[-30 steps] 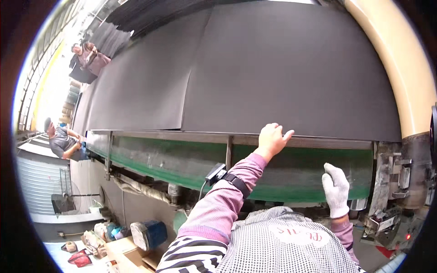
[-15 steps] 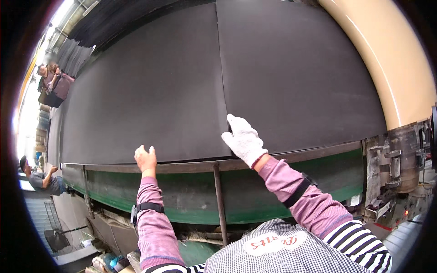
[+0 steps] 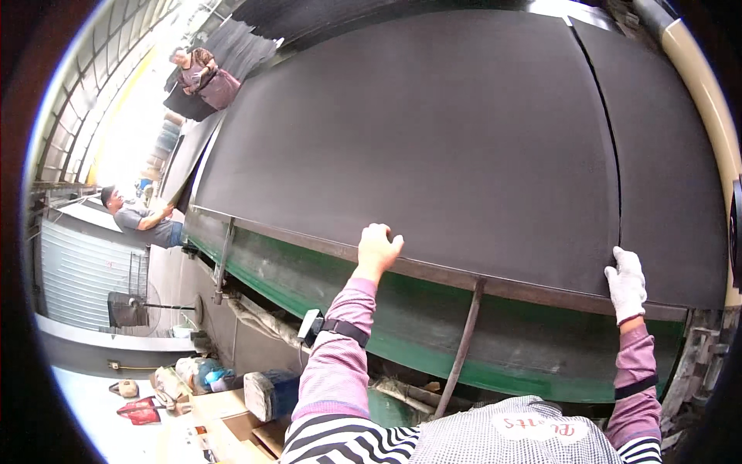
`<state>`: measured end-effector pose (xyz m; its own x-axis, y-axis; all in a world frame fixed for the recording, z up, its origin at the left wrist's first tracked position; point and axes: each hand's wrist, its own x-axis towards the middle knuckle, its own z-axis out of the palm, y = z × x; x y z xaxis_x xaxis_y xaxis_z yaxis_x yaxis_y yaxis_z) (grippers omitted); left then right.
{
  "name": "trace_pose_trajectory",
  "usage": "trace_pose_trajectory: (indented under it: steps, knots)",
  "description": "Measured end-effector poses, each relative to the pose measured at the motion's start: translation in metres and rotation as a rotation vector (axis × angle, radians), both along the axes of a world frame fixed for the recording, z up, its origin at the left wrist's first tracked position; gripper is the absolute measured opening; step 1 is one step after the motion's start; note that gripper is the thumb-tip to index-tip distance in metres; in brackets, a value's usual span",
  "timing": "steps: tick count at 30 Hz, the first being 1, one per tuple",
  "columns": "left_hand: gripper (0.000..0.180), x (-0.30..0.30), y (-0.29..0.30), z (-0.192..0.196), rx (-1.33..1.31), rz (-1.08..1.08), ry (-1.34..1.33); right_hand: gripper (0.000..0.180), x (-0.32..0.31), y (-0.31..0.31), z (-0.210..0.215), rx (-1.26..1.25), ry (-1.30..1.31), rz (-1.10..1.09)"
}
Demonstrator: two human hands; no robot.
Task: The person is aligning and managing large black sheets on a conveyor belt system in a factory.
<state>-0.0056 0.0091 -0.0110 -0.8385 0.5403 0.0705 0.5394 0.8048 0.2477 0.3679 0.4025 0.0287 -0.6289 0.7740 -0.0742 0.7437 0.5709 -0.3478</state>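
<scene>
A large matte black sheet (image 3: 417, 147) lies across the machine bed in front of me. To its right is a second black sheet (image 3: 665, 147), parted from it by a narrow dark gap. My bare left hand (image 3: 378, 249) rests at the near edge of the large sheet, fingers bent over the surface and thumb apart. In a white knitted glove, my right hand (image 3: 627, 286) is at the near right corner of the large sheet, beside the gap. Its fingers pinch the sheet's edge there; the fingertips are partly hidden.
A cream roller (image 3: 699, 85) stands at the right end. Below the bed runs a green belt (image 3: 309, 271) with a metal post (image 3: 462, 348). Two people, one in grey (image 3: 143, 216) and one in a purplish apron (image 3: 205, 81), stand at the far left. A fan (image 3: 127, 309) and cardboard boxes (image 3: 232, 410) are lower left.
My view has swung left, so the sheets and both hands appear farther right. The seam between the sheets now shows as a wider gap. Both hands stay by the near edge.
</scene>
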Motion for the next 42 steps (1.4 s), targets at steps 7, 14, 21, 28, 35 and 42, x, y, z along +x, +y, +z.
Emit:
trace_pose_trajectory:
  steps: [7,14,21,28,35,42]
  knots:
    - [0.037,0.054,0.028,-0.001,0.146,-0.314,-0.24,0.023,0.071,0.054,-0.021,0.233,-0.072,-0.254]
    - [0.029,-0.031,-0.01,-0.014,0.137,-0.195,-0.419,0.031,0.168,0.142,-0.003,0.044,0.095,-0.445]
    - [0.032,0.048,0.066,-0.027,-0.181,-0.97,0.166,0.026,0.228,0.199,-0.017,0.211,-0.031,-0.575]
    - [0.036,0.193,0.172,0.002,-0.089,-0.7,0.069,0.022,0.213,0.109,0.029,0.546,0.246,-0.312]
    - [0.049,0.25,0.242,-0.014,-0.064,-1.007,0.163,0.03,0.157,-0.061,0.046,0.259,0.547,-0.037]
    - [0.03,0.125,0.116,0.003,-0.422,-0.408,0.233,0.036,0.203,-0.126,0.049,-0.644,0.568,-0.211]
